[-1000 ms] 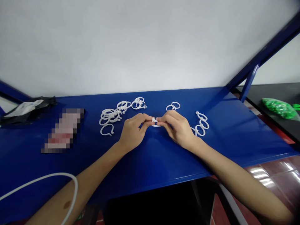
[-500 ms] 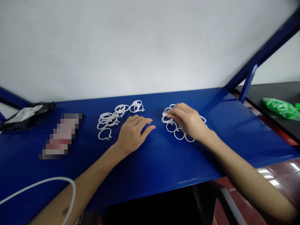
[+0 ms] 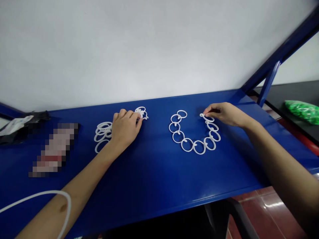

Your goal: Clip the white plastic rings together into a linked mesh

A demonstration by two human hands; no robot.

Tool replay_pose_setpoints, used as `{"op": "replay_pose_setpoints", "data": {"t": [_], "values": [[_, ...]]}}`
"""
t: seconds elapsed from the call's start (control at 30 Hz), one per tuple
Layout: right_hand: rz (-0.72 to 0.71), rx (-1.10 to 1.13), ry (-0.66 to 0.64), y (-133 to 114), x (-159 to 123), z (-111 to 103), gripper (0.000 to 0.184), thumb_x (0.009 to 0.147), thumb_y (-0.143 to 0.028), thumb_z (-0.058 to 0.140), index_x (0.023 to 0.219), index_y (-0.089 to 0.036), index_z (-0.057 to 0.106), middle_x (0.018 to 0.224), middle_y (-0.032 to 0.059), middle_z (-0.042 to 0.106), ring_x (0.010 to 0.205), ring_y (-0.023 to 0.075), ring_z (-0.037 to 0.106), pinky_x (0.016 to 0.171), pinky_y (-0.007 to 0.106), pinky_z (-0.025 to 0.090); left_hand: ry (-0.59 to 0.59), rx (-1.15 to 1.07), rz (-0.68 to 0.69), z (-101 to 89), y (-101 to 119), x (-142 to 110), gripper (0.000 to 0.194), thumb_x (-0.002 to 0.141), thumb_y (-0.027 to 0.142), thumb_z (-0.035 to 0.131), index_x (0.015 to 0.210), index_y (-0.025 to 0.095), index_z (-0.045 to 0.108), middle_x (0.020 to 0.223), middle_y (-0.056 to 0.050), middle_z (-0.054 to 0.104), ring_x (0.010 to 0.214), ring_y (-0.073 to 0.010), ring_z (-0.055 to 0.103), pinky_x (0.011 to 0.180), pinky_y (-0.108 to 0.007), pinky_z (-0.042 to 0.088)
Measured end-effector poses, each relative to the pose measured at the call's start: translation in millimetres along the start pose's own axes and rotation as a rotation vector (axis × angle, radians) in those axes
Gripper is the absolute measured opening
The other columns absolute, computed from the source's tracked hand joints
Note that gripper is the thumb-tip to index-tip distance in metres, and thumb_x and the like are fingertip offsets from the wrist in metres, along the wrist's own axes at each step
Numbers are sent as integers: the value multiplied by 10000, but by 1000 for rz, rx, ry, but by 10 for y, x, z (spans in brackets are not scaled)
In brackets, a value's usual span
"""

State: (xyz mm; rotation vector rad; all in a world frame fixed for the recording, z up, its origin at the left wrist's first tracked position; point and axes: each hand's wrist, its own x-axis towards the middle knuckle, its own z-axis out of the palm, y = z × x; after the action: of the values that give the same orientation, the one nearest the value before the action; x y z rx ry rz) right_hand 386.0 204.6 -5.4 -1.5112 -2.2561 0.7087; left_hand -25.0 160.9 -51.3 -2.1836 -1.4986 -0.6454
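A chain of linked white plastic rings lies in a U on the blue table, each ring with a small tab. At the chain's far right end, my right hand pinches the last white ring between thumb and fingertips. My left hand is at the loose white rings on the left, its fingers bent down beside a small cluster of rings. Its fingertips are mostly hidden behind the hand. More loose rings lie just left of that hand, partly covered by it.
A blurred-out flat item and a black bag with a white label lie on the left of the blue table. A white cable crosses my left forearm. On a dark surface at right sits a bag of green pieces.
My right hand has moved right, from the chain's left side to its far right end, uncovering the U. My left hand has moved left and away from me, onto the loose rings.
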Motion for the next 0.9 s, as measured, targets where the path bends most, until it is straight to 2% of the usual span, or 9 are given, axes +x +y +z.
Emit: {"op": "replay_pose_setpoints", "data": {"t": [0.23,0.53,0.9], "values": [[-28,41,-40,28,41,89,344,877,-583,635,924,-263,752,895,39,773,792,223,703,731,399,538,52,-35,-23,-44,-63,-5,238,951,346,546,786,228,671,753,-78,697,781,-282,522,687,-395,323],[-37,37,-13,28,40,106,345,869,-588,636,929,-269,754,922,40,775,821,226,706,743,405,545,60,-78,-12,-102,-135,-90,230,989,321,536,837,228,681,813,-71,715,804,-281,541,695,-396,334],[-81,-20,28,77,48,122,278,881,-515,620,940,-278,753,967,43,745,861,227,683,804,424,535,131,-26,38,-314,-49,-126,155,983,288,574,860,226,644,822,-55,703,789,-262,555,693,-381,351]]}}
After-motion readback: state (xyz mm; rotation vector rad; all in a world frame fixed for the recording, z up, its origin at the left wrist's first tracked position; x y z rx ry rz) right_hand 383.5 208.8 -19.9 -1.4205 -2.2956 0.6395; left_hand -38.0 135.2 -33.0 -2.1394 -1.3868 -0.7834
